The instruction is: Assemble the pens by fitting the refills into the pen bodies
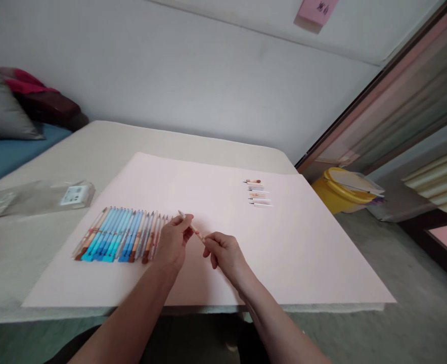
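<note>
A slim pen (196, 231) with a pale, reddish-patterned barrel is held slantwise above the pink sheet. My left hand (175, 239) pinches its upper end, and my right hand (223, 252) grips its lower end. Beside my left hand lies a row of pens (112, 233) in blue, brown and clear, side by side; my left hand and forearm hide part of its right end. Farther off to the right sit several pen parts: a brown-ended piece (253, 181) and thin pieces with dark tips (259, 197).
The pink sheet (303, 263) covers much of the pale table (178, 144). A clear plastic bag with a white label (74, 195) lies at left. A yellow bin (331, 194) stands on the floor at right. A grey cushion (3, 101) is at far left.
</note>
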Demonstrator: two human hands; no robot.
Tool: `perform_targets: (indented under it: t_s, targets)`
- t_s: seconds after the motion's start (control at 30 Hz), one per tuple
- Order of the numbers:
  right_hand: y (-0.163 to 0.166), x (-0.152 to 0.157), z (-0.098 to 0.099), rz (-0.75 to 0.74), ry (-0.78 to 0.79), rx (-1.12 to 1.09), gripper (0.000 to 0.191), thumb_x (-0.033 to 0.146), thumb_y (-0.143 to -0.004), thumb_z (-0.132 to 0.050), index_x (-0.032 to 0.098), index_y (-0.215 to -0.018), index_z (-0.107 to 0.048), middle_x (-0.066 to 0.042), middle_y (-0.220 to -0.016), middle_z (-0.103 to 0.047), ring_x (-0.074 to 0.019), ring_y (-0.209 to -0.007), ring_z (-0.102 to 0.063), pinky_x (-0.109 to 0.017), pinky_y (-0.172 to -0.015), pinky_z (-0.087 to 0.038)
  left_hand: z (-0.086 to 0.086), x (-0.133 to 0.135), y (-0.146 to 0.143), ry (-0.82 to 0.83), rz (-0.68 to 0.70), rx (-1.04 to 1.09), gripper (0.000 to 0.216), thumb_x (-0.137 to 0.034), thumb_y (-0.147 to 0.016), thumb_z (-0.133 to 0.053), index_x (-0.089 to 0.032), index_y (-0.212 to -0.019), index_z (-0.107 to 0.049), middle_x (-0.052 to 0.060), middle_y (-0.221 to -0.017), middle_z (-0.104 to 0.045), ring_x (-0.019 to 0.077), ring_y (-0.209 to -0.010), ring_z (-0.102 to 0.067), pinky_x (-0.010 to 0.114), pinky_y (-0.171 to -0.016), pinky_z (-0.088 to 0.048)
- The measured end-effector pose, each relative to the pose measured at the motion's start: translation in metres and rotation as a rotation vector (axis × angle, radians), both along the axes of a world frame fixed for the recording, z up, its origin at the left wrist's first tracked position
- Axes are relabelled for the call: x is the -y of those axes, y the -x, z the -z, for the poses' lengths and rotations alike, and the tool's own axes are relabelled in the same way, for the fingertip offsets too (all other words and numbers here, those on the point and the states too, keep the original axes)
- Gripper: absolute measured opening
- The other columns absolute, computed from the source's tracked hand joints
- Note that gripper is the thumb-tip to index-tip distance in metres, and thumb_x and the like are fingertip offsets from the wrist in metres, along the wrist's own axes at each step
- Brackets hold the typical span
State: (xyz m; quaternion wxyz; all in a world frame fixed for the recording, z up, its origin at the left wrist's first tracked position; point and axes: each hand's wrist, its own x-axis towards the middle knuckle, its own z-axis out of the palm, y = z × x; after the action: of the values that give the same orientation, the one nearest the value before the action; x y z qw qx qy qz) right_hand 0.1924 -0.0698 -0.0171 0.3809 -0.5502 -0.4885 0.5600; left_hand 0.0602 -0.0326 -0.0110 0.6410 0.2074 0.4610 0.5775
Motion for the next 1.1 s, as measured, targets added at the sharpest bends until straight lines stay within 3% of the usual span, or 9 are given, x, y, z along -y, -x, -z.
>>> perform_targets:
  t_s: [0.13, 0.23, 0.47, 0.67, 0.87, 1.1]
  targets:
    - [-0.001, -0.0012, -0.0029, 0.012, 0.094, -0.132, 0.02, 0.031, -0.08, -0.052, 0.015, -0.069, -0.058, 0.001, -0.058, -0.06, -0.0045, -0.033, -0.039, -0.02, -0.035, -0.021, -0.0009, -0.0003, 0.0027, -0.035, 0.01, 0.042, 0.022, -0.024, -0.064, -0.071, -0.015, -0.082, -0.061, 0.005, -0.078, -0.065, 0.0147, -0.076, -0.059, 0.03, -0.074, -0.044]
    - [-0.0017, -0.0014, -0.0023, 0.026, 0.044, -0.053, 0.02, 0.031, -0.08, -0.052, 0.015, -0.069, -0.058, 0.001, -0.058, -0.06, -0.0046, -0.034, -0.04, -0.019, -0.036, -0.023, -0.0011, 0.0002, 0.003, -0.025, 0.036, 0.076, 0.022, -0.025, -0.067, -0.069, -0.016, -0.085, -0.059, 0.007, -0.086, -0.066, 0.0176, -0.085, -0.06, 0.031, -0.075, -0.044]
    - [0.0013, 0.002, -0.0004, 0.012, -0.047, 0.093, 0.02, 0.029, -0.083, -0.049, 0.017, -0.071, -0.059, 0.003, -0.059, -0.059, -0.0053, -0.036, -0.043, -0.019, -0.038, -0.031, 0.0029, -0.0028, 0.004, -0.005, -0.058, -0.033, 0.021, -0.029, -0.064, -0.074, -0.016, -0.069, -0.057, -0.003, -0.072, -0.055, 0.0082, -0.067, -0.051, 0.024, -0.068, -0.041]
    - [0.0008, -0.0002, 0.0012, 0.004, -0.005, 0.035, 0.02, 0.029, -0.082, -0.049, 0.016, -0.071, -0.058, 0.002, -0.059, -0.059, -0.0048, -0.034, -0.042, -0.019, -0.036, -0.026, 0.0013, -0.0041, 0.0079, -0.002, -0.04, 0.031, 0.028, -0.024, -0.065, -0.071, -0.016, -0.09, -0.063, 0.006, -0.088, -0.065, 0.0169, -0.087, -0.059, 0.031, -0.078, -0.043]
    - [0.0016, 0.0013, 0.0028, 0.0, -0.063, 0.097, 0.021, 0.03, -0.084, -0.048, 0.017, -0.072, -0.059, 0.003, -0.062, -0.059, -0.0049, -0.036, -0.043, -0.018, -0.037, -0.03, 0.0012, -0.0036, 0.0075, 0.023, -0.088, -0.115, 0.028, -0.03, -0.062, -0.075, -0.019, -0.085, -0.065, 0.0, -0.082, -0.061, 0.0088, -0.072, -0.053, 0.026, -0.073, -0.041]
    - [0.0001, 0.0015, 0.0025, -0.004, -0.055, 0.082, 0.021, 0.03, -0.084, -0.048, 0.017, -0.072, -0.059, 0.002, -0.061, -0.06, -0.005, -0.036, -0.043, -0.019, -0.037, -0.028, 0.0031, -0.0047, 0.0104, -0.02, -0.038, -0.07, 0.037, -0.025, -0.064, -0.071, -0.018, -0.099, -0.063, 0.006, -0.088, -0.066, 0.0159, -0.085, -0.06, 0.032, -0.08, -0.043]
